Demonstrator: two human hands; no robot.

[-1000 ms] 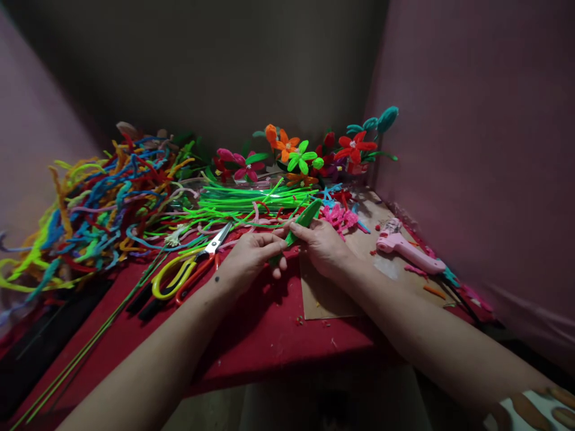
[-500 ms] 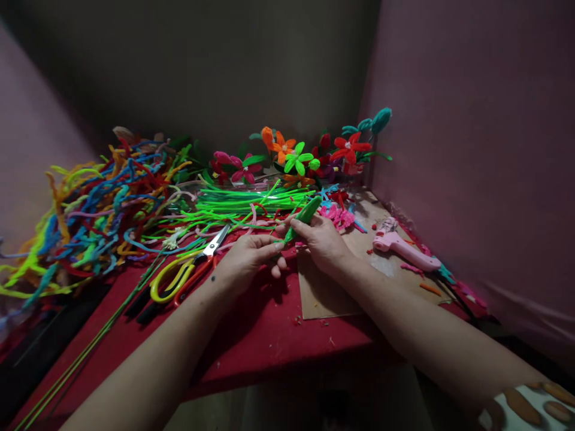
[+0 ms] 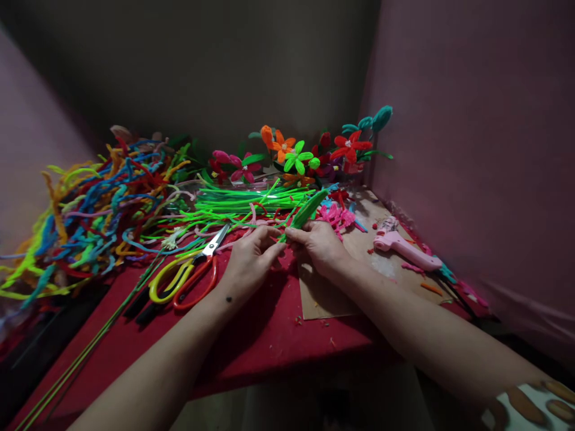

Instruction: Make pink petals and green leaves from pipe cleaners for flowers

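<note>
Green pipe-cleaner leaf (image 3: 309,208), one, held above the red-covered worktop (image 3: 269,344): right hand (image 3: 322,244) gripping its base, left hand (image 3: 252,256) pinching the lower tip. Left of leaf: scissors (image 3: 211,247), blades together. Right: pink glue gun (image 3: 404,251) on cardboard (image 3: 323,294). Behind: assorted pipe-cleaner flowers (image 3: 298,158).

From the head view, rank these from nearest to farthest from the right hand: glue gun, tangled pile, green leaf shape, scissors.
From the right hand:
1. Green leaf shape, held in it
2. Glue gun, to its right
3. Scissors, to its left
4. Tangled pile, far left
</note>
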